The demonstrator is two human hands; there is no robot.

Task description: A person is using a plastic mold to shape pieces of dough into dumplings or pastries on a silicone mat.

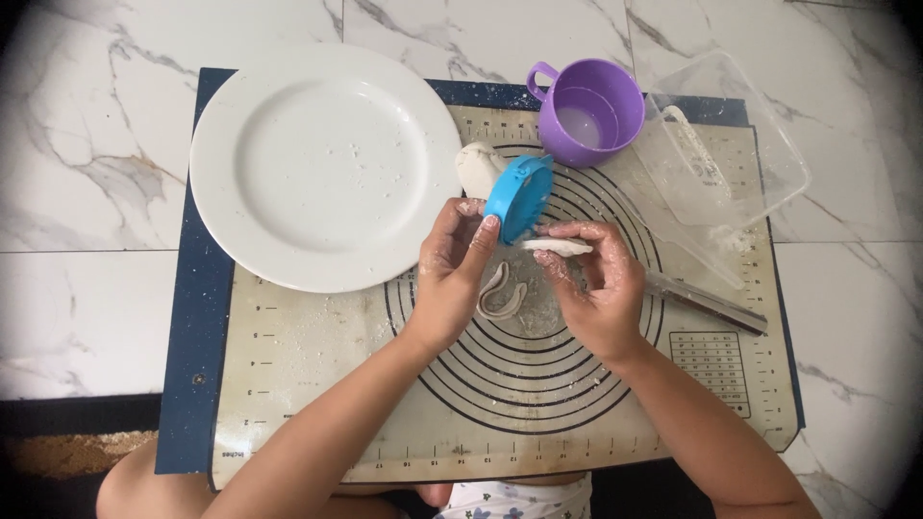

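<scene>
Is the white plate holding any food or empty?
Empty of food: the white plate shows only bare surface with scattered flour specks; nothing lies on it.

**Around the work, on my feed**

I see a white plate (317,163), dusted with crumbs, overlapping the upper left of a beige baking mat (317,394) with ring markings. A purple mug (588,111) stands at the mat's top edge, holding a little whitish liquid. Just beside it lies a clear plastic container (745,144), tilted. Everything sits on a white marble floor (87,192).
</scene>
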